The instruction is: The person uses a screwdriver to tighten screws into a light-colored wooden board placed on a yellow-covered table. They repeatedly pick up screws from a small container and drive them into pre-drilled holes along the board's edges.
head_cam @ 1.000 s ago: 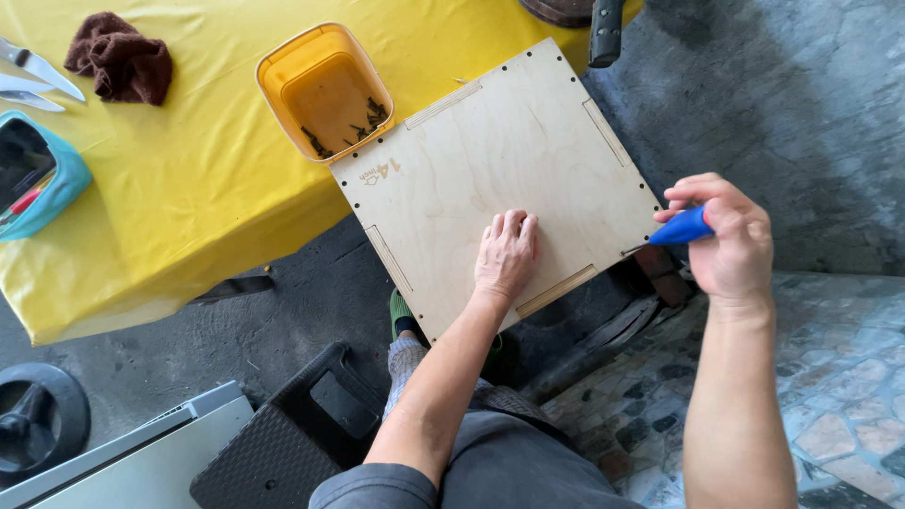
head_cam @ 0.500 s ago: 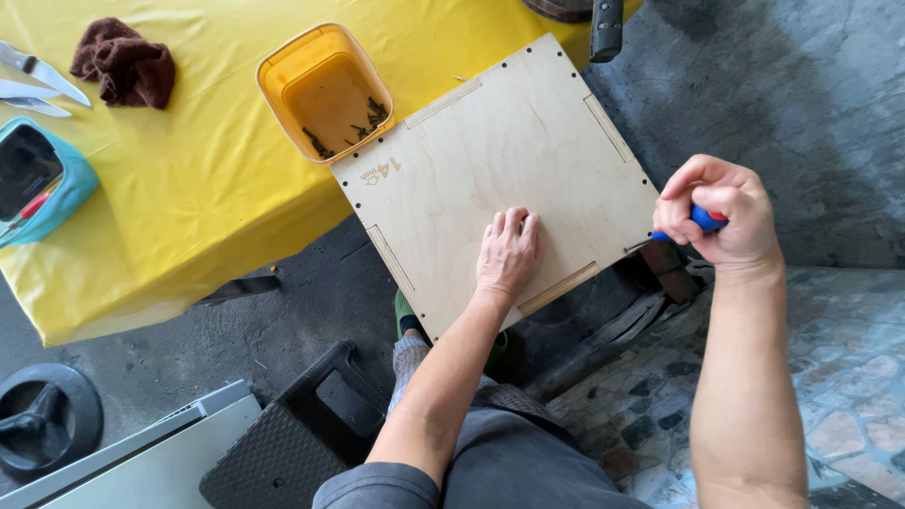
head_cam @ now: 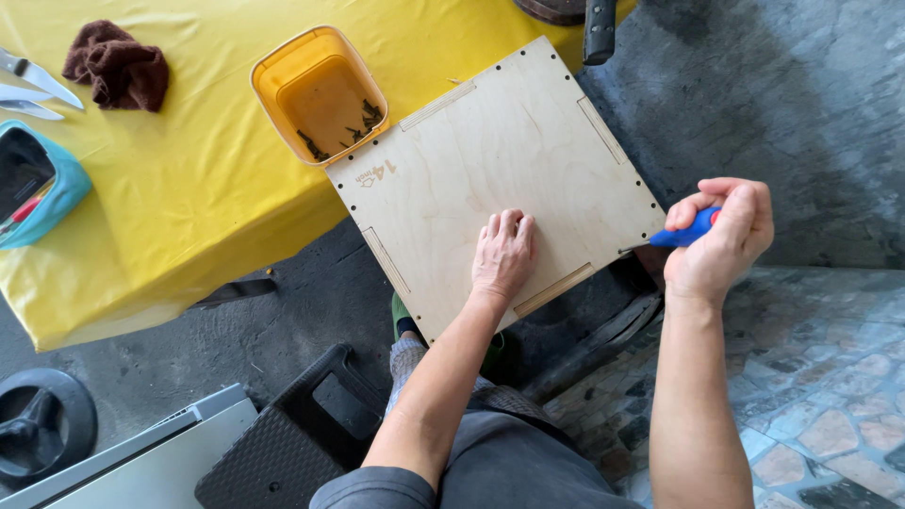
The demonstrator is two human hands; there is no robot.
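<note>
A square plywood panel (head_cam: 490, 184) lies flat, half on a table draped in yellow cloth (head_cam: 179, 188) and half jutting out over the grey floor. The person's left hand (head_cam: 503, 253) presses palm-down on the panel near its lower edge, fingers together and flat, gripping nothing. The right hand (head_cam: 721, 240) is just off the panel's right corner, its grip clamped around a blue-handled screwdriver (head_cam: 686, 232) whose thin tip meets the panel's edge. Beside the panel's upper left edge stands a yellow plastic tub (head_cam: 319, 92) with a few dark screws in it. Farther left of the panel lie a brown rag (head_cam: 118, 66) and a teal case (head_cam: 38, 188).
</note>
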